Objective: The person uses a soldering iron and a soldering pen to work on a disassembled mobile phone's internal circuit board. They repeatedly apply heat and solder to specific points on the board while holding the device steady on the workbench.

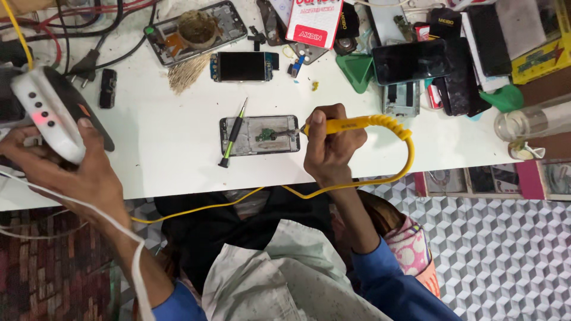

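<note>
A white worktable (166,154) stood over a floor of grey cube-pattern tiles (505,255), and its far side was crowded with phone parts, cables and a dark phone (410,60). Near the middle lay an opened phone frame (259,135), with a green-handled screwdriver (233,134) resting across its left end. The right hand (330,145) was closed around a yellow soldering iron (345,125), whose tip touched the right end of the frame. The left hand (65,160), at the left edge of the table, gripped a white device with red lights (44,113).
</note>
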